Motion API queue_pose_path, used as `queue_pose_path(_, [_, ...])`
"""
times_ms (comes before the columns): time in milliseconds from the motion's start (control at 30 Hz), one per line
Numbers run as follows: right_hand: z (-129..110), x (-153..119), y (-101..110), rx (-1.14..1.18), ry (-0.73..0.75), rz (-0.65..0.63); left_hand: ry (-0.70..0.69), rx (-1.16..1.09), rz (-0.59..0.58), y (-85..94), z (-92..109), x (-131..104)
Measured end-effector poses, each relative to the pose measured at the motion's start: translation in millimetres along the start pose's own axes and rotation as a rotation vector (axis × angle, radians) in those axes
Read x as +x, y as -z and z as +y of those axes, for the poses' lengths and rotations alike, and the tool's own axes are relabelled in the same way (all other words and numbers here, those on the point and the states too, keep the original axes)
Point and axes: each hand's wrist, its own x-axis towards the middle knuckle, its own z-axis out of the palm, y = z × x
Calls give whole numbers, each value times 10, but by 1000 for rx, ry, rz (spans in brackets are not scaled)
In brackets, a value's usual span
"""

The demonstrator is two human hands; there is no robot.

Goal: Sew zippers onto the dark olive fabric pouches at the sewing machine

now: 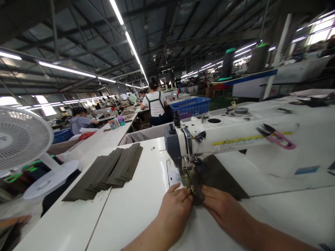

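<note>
A dark olive fabric piece lies under the head of a white sewing machine, stretching to the right of the needle area. My left hand is curled at the near left of the presser foot, its fingers closed on the fabric's near edge. Close beside it, my right hand grips the same fabric from the right, fingertips partly hidden. Between the two hands shows a small brass-coloured part, too blurred to name. Left of the machine, a fanned stack of dark olive fabric pieces rests on the white table.
Pink-handled thread snips lie on the machine arm, by a yellow measuring tape. A white fan stands at the left. Behind the machine are a blue crate and a person; another person sits further left.
</note>
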Motion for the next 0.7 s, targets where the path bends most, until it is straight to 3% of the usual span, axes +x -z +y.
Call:
queue_pose_path(300, [113,108,-39,94,-8,60,-30,31,-14,-55,-144,65])
queue_pose_path(700, [276,219,-76,-40,-40,82,-37,77,83,-190,-408,134])
